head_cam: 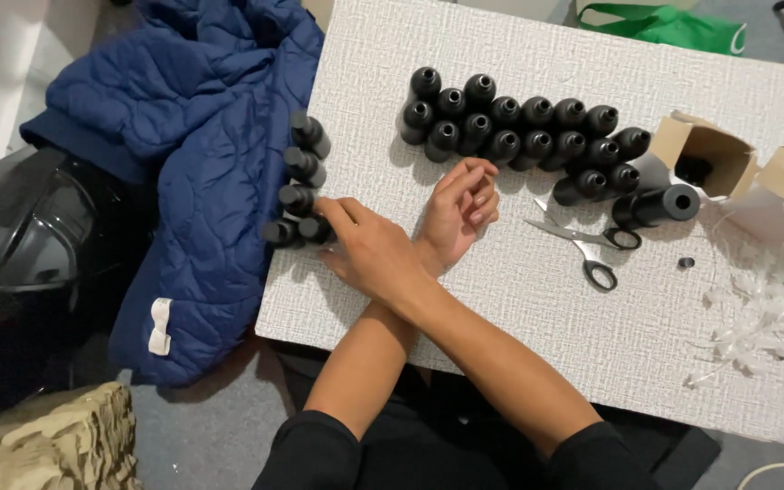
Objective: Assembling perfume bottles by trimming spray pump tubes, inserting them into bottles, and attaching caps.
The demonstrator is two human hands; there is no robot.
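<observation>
Arms crossed over the white textured tabletop [537,308], my right hand [376,254] reaches left, fingertips pressed against a small row of matte black plastic bottles [299,186] at the table's left edge; whether it pinches one I cannot tell. My left hand [461,210] rests loosely curled and empty beside a larger cluster of black bottles [519,132]. Steel scissors with black handles [587,247] lie near torn brown cardboard boxes [710,150], contents shadowed. A quilted blue jacket [201,163] drapes leftward.

My arms crossed at mid-frame on the table [519,308]. A small bottle group [299,181] lay at its left edge, touching my right hand [369,254]; scissors [592,247] lay right of my left hand [460,213].
</observation>
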